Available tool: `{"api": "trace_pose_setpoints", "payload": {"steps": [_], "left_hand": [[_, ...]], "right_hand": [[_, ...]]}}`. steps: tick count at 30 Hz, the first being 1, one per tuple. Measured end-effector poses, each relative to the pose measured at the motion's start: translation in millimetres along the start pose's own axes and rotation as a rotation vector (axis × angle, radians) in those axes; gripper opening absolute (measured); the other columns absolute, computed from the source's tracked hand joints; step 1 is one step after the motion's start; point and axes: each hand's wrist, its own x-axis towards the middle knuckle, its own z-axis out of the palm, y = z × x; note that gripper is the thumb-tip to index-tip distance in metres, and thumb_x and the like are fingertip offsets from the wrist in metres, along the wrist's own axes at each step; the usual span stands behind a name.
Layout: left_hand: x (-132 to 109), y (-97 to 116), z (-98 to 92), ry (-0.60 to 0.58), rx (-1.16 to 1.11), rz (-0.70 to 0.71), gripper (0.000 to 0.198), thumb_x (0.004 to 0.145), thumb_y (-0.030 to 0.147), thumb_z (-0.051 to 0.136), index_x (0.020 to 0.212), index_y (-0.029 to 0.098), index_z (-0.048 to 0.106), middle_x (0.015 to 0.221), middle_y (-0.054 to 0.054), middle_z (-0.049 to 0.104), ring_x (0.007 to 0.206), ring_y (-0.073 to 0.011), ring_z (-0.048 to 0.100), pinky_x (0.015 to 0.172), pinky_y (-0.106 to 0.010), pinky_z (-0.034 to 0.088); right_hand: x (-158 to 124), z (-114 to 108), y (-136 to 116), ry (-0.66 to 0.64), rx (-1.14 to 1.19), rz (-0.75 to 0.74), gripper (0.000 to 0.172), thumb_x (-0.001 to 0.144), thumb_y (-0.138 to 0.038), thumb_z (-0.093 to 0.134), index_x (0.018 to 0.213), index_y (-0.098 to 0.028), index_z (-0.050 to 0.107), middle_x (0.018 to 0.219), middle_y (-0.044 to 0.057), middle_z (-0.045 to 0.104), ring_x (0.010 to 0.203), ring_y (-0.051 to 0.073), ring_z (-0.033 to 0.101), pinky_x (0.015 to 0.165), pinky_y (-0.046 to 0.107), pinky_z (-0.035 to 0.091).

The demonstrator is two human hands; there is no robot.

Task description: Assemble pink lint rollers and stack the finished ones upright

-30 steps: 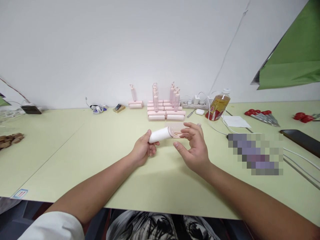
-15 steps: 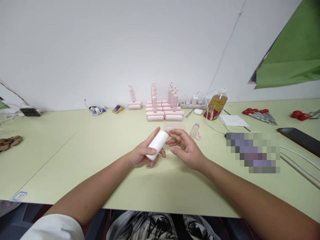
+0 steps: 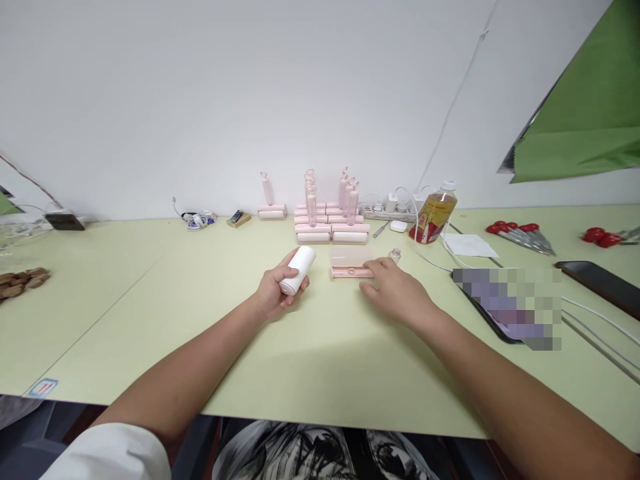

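A white lint roller refill (image 3: 299,269) lies tilted in my left hand (image 3: 274,288), its fingers closed around the roll. In front of me on the table, a pink lint roller case (image 3: 345,272) stands with its clear pinkish lid raised at the back. My right hand (image 3: 395,290) is over the right end of this case, palm down with its fingers stretched out. Its fingertips seem to touch the case end, which they partly cover. A small clear handle (image 3: 395,255) shows behind my right hand, mostly hidden.
Finished-looking pink lint rollers (image 3: 332,230) stand grouped by the wall, some with upright handles. To the right are a drink bottle (image 3: 434,213), a power strip (image 3: 385,213), white cables, a phone (image 3: 600,283) and red-handled tools (image 3: 520,237). Brown pieces (image 3: 23,281) lie far left.
My left hand has drawn the refill roll slightly left. My right hand has left the roll and moved right and forward to the pink case, whose base now shows.
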Motion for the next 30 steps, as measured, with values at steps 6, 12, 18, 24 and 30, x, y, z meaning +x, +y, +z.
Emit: {"api": "trace_pose_setpoints", "payload": {"steps": [6, 12, 18, 24, 30], "left_hand": [[0, -1, 1.7, -0.008, -0.027, 0.02, 0.086, 0.073, 0.028, 0.051, 0.151, 0.025, 0.016, 0.068, 0.0, 0.06, 0.031, -0.0074, 0.039, 0.029, -0.016, 0.022], [2, -3, -0.4, 0.022, -0.003, 0.05, 0.085, 0.072, 0.028, 0.053, 0.15, 0.025, 0.017, 0.069, 0.0, 0.061, 0.032, -0.0072, 0.04, 0.031, -0.015, 0.024], [3, -2, -1.0, 0.159, 0.082, 0.085, 0.082, 0.074, 0.029, 0.053, 0.149, 0.028, 0.02, 0.068, 0.001, 0.06, 0.033, -0.0067, 0.039, 0.031, -0.015, 0.022], [5, -5, 3.9, 0.258, 0.261, 0.009, 0.08, 0.075, 0.032, 0.055, 0.148, 0.029, 0.021, 0.068, 0.002, 0.059, 0.034, -0.0069, 0.04, 0.03, -0.015, 0.02], [3, -10, 11.4, 0.224, 0.332, -0.058, 0.078, 0.077, 0.033, 0.051, 0.148, 0.032, 0.02, 0.069, 0.001, 0.06, 0.036, -0.0074, 0.042, 0.032, -0.015, 0.024]], "right_hand": [[0, -1, -1, -0.132, -0.05, 0.003, 0.04, 0.089, -0.03, 0.045, 0.126, -0.016, 0.054, 0.127, 0.016, 0.058, 0.105, 0.033, 0.06, 0.075, 0.038, 0.043], [5, 7, 1, -0.107, 0.038, -0.128, 0.025, 0.087, -0.021, 0.05, 0.108, -0.013, 0.061, 0.113, 0.016, 0.063, 0.103, 0.028, 0.059, 0.081, 0.034, 0.042], [4, 19, 1, -0.076, 0.139, -0.332, 0.033, 0.081, -0.003, 0.046, 0.109, -0.013, 0.062, 0.106, 0.013, 0.062, 0.099, 0.025, 0.059, 0.084, 0.033, 0.043], [1, 21, -3, -0.16, 0.243, -0.416, 0.033, 0.083, -0.007, 0.047, 0.11, -0.016, 0.063, 0.11, 0.011, 0.062, 0.099, 0.023, 0.06, 0.086, 0.033, 0.045], [4, 25, -8, -0.197, 0.23, -0.43, 0.029, 0.081, -0.006, 0.047, 0.099, -0.017, 0.066, 0.104, 0.009, 0.065, 0.094, 0.022, 0.061, 0.083, 0.033, 0.046]]}}
